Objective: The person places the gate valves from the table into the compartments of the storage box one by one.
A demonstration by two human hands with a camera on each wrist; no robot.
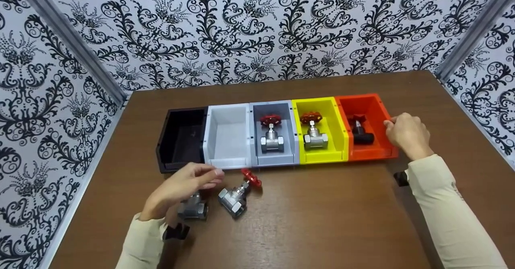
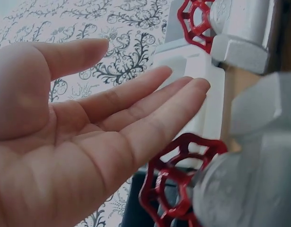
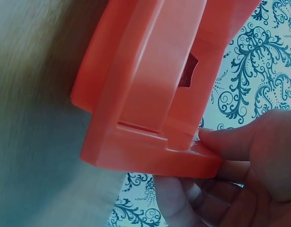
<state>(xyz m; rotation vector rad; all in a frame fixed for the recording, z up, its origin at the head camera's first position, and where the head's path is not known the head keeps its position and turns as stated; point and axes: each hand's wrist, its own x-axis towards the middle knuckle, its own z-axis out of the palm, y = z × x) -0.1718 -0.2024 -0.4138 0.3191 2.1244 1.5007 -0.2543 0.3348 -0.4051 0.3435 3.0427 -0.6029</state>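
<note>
The brown counter [image 1: 322, 212] lies under both hands. A row of five bins [image 1: 228, 164] stretches from beyond the left hand [image 1: 185, 186] to the right hand [image 1: 409, 135], which pinches the orange bin [image 1: 380, 134]. The left, fingers extended, is over one valve [image 1: 196, 210]; another valve [image 1: 233, 200] lies just right of it.

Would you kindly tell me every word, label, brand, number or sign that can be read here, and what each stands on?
There is no readable text in any view.
Upper valve in the left wrist view: possible faint marks on the metal body, too blurred to read.
Five bins: no lettering that I can make out.
Wall covering: a scroll pattern, with no writing visible.
</note>
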